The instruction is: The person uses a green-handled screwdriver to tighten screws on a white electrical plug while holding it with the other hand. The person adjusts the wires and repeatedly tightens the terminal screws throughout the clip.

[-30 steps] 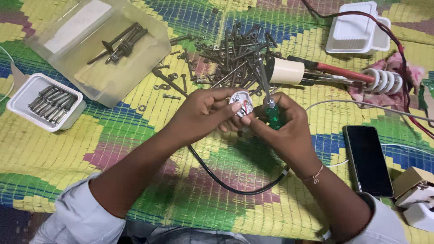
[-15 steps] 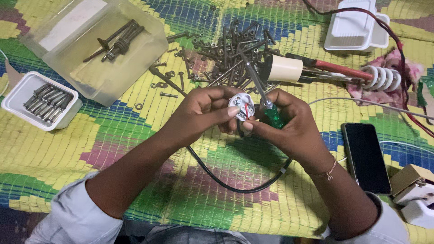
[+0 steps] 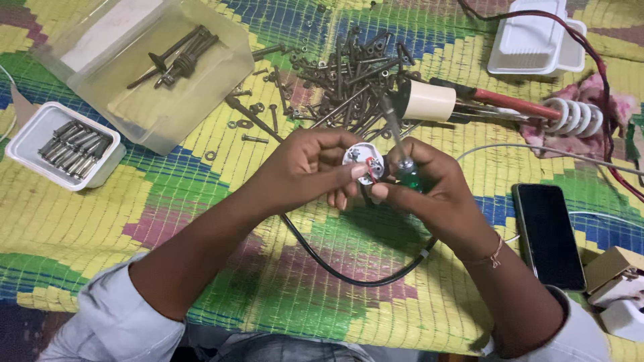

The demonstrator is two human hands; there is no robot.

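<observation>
left hand (image 3: 305,171) is pinching the small round white fitting (image 3: 363,163) in a closed grip above the mat | right hand (image 3: 436,191) is gripping the green-handled screwdriver (image 3: 401,161) beside it | judgement: keeping the fitting steady and the black cable (image 3: 349,268) slack is helping

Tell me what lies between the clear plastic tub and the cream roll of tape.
In the head view, a heap of dark screws and bolts lies between the clear plastic tub and the cream roll of tape.

Fingers of the left hand (image 3: 315,167) hide much of the small white round part (image 3: 363,163); its wiring is too small to make out
</observation>
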